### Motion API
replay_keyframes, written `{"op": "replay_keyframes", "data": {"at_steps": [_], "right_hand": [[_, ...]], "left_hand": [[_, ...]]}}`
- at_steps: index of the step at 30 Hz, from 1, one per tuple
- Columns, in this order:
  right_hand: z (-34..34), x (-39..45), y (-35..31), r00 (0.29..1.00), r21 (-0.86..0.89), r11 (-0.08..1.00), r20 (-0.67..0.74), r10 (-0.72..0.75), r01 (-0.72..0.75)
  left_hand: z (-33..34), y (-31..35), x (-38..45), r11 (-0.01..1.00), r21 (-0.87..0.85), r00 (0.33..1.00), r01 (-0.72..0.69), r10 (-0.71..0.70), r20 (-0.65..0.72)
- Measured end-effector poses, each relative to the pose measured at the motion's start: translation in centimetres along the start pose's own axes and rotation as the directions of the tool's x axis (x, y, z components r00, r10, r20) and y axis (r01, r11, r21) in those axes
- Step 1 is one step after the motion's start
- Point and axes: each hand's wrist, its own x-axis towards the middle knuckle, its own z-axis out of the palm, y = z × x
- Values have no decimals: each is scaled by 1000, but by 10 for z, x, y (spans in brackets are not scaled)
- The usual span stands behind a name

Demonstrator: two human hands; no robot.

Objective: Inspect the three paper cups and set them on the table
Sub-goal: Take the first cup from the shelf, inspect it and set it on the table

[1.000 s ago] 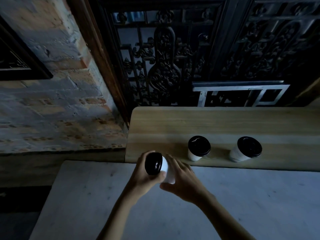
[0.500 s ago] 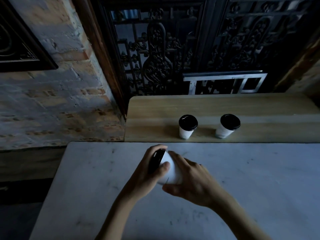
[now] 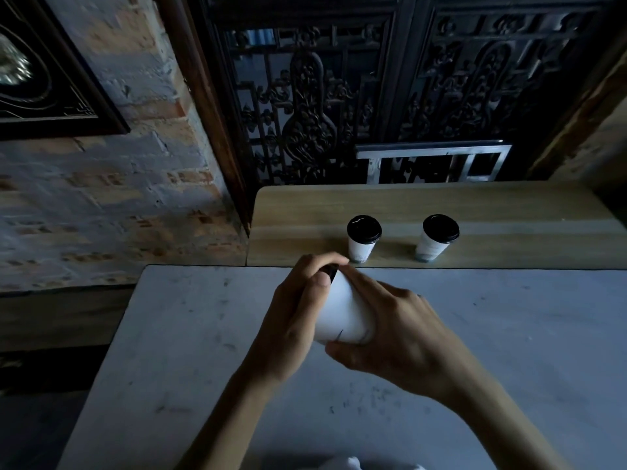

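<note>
One pale desk [image 3: 176, 334] fills the foreground, and behind it we see a wooden ledge [image 3: 509, 212]. Above the desk our left hand [image 3: 291, 320] and right hand [image 3: 400, 337] both close their grip on a white paper cup [image 3: 342, 313], tipped with its black lid away from us. Two more lidded cups [image 3: 362, 237] [image 3: 436, 237] stand upright on the ledge, apart.
</note>
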Motion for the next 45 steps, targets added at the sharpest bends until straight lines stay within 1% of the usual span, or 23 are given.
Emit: {"op": "replay_keyframes", "data": {"at_steps": [4,7,12,14,16,19,21,23,25,28,33,39,42,45], "right_hand": [[-10,-6,-4,999,11,1000,-42,-26,26],[-12,-8,-3,996,51,998,-80,-37,41],[-14,-7,2,995,130,991,-99,-23,36],[-14,-6,1,995,136,991,-95,-10,23],[-12,-3,-2,996,139,990,-90,1,12],[-9,0,-6,997,98,995,-65,32,-26],[-9,-1,-8,999,-22,999,-38,35,-35],[-6,-2,-8,999,-152,988,-27,23,-27],[-1,-3,-5,997,-173,984,-68,25,-36],[0,-3,0,993,-94,995,-115,29,-40],[1,-3,7,988,10,998,-144,58,-57],[1,2,14,983,165,985,-166,81,-53],[1,3,19,980,211,977,-183,77,-38],[1,4,21,981,261,965,-177,84,-36]], "left_hand": [[-2,12,0,998,22,998,-60,60,1],[-5,17,1,993,64,995,-95,94,24],[-8,21,5,984,106,989,-145,142,39],[-7,20,6,982,106,987,-159,157,28],[-4,18,6,984,94,987,-153,156,-24],[1,15,10,997,-18,985,-72,68,-157],[3,14,14,996,-93,978,14,-33,-205],[6,14,18,989,-125,973,82,-107,-203],[7,15,20,983,-139,979,120,-140,-145],[6,17,23,983,-118,987,143,-150,-52],[8,14,26,991,-62,992,120,-122,-23],[7,13,31,999,48,1000,1,-1,-8],[9,13,30,994,80,998,-70,71,2],[9,15,34,995,73,997,-73,70,42]]}}
